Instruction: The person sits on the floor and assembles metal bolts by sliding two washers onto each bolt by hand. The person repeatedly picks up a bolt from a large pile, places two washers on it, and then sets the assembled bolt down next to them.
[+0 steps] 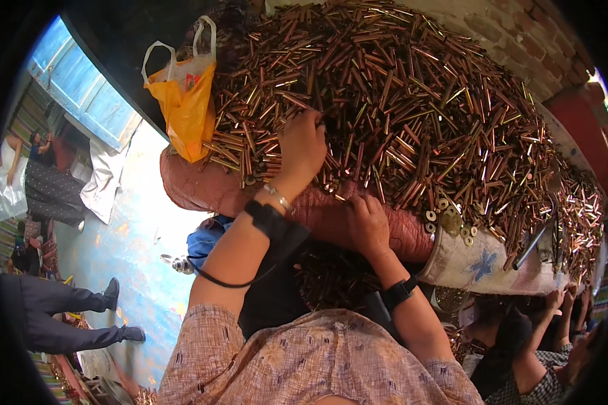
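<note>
A large heap of thin copper-coloured metal tubes spreads in front of me. My left hand rests at the near side of the heap with its fingers curled in among the tubes; the fingertips and whatever they grip are hidden. Lower and to the right, my right hand is at the heap's near edge, over a rolled reddish woven sack. Its fingers are bent together around something too small to make out. Beside the right hand, several flat metal washers lie on the sack's end.
A yellow plastic bag with white handles stands left of the heap. More tubes lie below the sack, near my lap. On the right, other people's hands work at a white cloth edge. Someone's dark-trousered legs show at left.
</note>
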`<state>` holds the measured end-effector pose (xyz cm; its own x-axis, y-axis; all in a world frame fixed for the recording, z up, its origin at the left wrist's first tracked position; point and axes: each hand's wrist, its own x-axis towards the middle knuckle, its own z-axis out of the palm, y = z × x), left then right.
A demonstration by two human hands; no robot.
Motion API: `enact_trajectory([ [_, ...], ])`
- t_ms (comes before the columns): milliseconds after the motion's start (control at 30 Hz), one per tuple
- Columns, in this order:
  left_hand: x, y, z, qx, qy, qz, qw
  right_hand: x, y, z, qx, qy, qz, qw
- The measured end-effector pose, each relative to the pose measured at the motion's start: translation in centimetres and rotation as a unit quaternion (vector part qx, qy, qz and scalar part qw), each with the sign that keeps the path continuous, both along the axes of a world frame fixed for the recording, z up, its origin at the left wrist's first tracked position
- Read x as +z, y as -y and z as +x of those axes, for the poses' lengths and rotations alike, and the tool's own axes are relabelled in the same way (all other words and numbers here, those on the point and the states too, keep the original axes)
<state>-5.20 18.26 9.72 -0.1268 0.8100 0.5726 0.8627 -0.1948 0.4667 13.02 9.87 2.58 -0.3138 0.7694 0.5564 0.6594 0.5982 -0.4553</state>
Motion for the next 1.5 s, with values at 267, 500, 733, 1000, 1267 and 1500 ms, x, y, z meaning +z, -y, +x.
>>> enact_trajectory([
  [267,1.7,-6.2,0.6,0.1,-0.037,-0.127,0.986,0.0,-0.1,0.1,0.011,-0.028,-0.005,1.0],
  [500,2.6,-6.0,-0.1,0.107,0.006,-0.203,0.973,-0.1,0.0,0.4,0.005,-0.042,-0.023,0.999],
  [733,3.5,-0.4,-1.5,0.066,-0.017,-0.043,0.997,-0.1,0.9,1.4,-0.034,-0.198,-0.104,0.974],
  [1000,1.0,8.2,0.6,-0.026,0.13,-0.034,0.991,1.1,1.8,2.8,-0.042,-0.31,-0.26,0.913],
  [1267,-5.1,9.4,2.2,-0.03,0.057,-0.062,0.996,2.5,0.6,1.1,-0.003,-0.181,-0.216,0.959],
  [1500,-4.8,9.9,2.7,-0.094,0.265,-0.167,0.945,1.6,1.7,2.2,-0.028,-0.128,-0.149,0.98],
])
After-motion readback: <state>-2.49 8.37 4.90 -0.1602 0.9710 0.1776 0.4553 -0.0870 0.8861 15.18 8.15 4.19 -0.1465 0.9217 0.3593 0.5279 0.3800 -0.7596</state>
